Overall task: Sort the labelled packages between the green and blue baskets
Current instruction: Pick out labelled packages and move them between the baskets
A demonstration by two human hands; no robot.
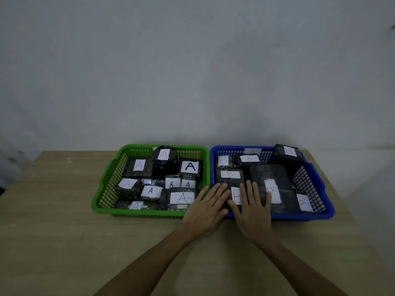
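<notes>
On the wooden tabletop (53,231) a green basket (106,184) and a blue basket (320,189) stand side by side, touching. The green one is filled with black packages labelled A (189,167); the blue one holds packages labelled B (229,174). Both hands lie flat with fingers spread at the blue basket's near left corner. The left hand (206,208) and the right hand (252,210) press on a black package with a red-lettered label (236,195), which shows between them; neither hand grips it.
</notes>
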